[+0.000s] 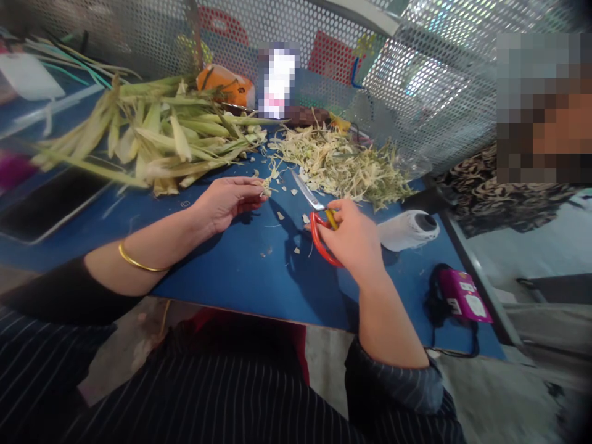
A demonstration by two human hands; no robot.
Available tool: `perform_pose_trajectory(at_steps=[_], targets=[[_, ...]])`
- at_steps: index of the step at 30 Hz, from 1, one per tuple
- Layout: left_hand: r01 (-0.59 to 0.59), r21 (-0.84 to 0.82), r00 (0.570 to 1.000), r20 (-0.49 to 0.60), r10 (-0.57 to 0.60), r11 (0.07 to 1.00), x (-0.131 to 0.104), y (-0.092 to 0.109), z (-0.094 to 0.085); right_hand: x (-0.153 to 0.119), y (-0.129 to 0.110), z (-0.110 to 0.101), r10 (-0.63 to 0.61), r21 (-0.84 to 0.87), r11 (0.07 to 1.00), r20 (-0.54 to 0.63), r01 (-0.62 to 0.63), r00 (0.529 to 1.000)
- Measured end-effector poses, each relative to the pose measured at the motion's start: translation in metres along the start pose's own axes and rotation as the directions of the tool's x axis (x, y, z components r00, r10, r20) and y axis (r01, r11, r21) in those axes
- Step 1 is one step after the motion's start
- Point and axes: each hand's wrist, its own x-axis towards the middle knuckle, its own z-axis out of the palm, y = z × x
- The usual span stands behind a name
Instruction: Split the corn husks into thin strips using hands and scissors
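My left hand (226, 203) pinches a small pale flower-like piece of dried husk (266, 185) between thumb and fingers, above the blue table (240, 265). My right hand (354, 234) is wrapped round the handles of a pair of scissors (309, 192) with red and yellow grips. The blades point up and left, near the held piece but apart from it. Small cut scraps (280, 215) lie between my hands. Beyond them are a heap of shredded husk strips (342, 160) and, to the left, a large pile of pale green corn husks (171, 135).
A white thread cone (398, 231) lies right of my right hand, with a magenta box and black cable (465, 296) nearer the table's right edge. A dark phone-like slab (50, 203) lies left. Perforated metal panels (300, 18) stand behind. Another person is at the right.
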Motion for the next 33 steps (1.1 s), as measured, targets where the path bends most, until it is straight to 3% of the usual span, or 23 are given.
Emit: perform_pose_trajectory(at_steps=[5,12,18,24,26,30,33], targets=[[-0.047,-0.012,0.999,0.014,0.047,0.999,-0.001,0.0,0.001,-0.009,-0.016,0.011,-0.092,-0.158,0.981,0.131,0.113,0.987],[0.016,0.061,0.995,0.099,-0.022,0.998,-0.01,-0.001,0.006,-0.025,-0.035,0.016,-0.322,-0.238,0.906,0.148,0.35,0.935],[-0.072,0.143,0.984,0.169,0.048,0.987,-0.011,-0.003,0.004,-0.021,-0.032,0.014,-0.348,-0.299,0.866,0.215,0.401,0.913],[-0.126,0.203,0.978,0.191,0.087,0.971,-0.013,0.0,0.004,-0.03,-0.041,0.009,-0.319,-0.394,0.833,0.23,0.388,0.919],[-0.145,0.234,0.978,0.184,0.102,0.961,-0.012,0.001,0.003,-0.03,-0.045,-0.001,-0.395,-0.366,0.827,0.159,0.426,0.905],[-0.231,0.316,0.962,0.214,0.168,0.92,-0.01,0.0,0.001,-0.011,-0.044,-0.013,-0.503,-0.242,0.856,-0.184,0.457,0.845],[-0.258,0.364,0.949,0.271,0.163,0.895,-0.009,-0.001,-0.001,0.006,-0.038,-0.001,-0.545,-0.043,0.838,-0.145,0.545,0.826]])
